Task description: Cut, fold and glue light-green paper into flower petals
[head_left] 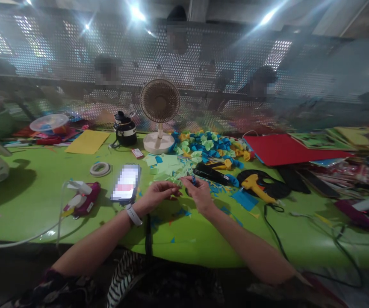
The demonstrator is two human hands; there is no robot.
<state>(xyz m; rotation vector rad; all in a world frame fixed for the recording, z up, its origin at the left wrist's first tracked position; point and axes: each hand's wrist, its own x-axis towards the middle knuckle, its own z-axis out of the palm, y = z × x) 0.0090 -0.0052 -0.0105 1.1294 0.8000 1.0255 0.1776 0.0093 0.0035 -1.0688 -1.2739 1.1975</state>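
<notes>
Above the middle of the green table [113,222], my left hand [161,193] has its fingers curled together, the tips towards my right hand. Anything between them is too small to make out. My right hand [200,196] is closed in a pinch close by, with a small dark blue thing [193,180] showing at its fingers; its kind is unclear. Just beyond lie pale green paper pieces [168,164] and small scraps. A black stapler [214,174] rests right of my right hand, near a blue paper square [244,200].
A phone [125,183] and a tape roll [100,169] lie on the left. A fan [160,102] stands behind, beside a heap of folded paper flowers [208,143]. Further right are a yellow glue gun [257,188] with its cable and red sheets [287,147]. Power strips [86,201] sit at both sides.
</notes>
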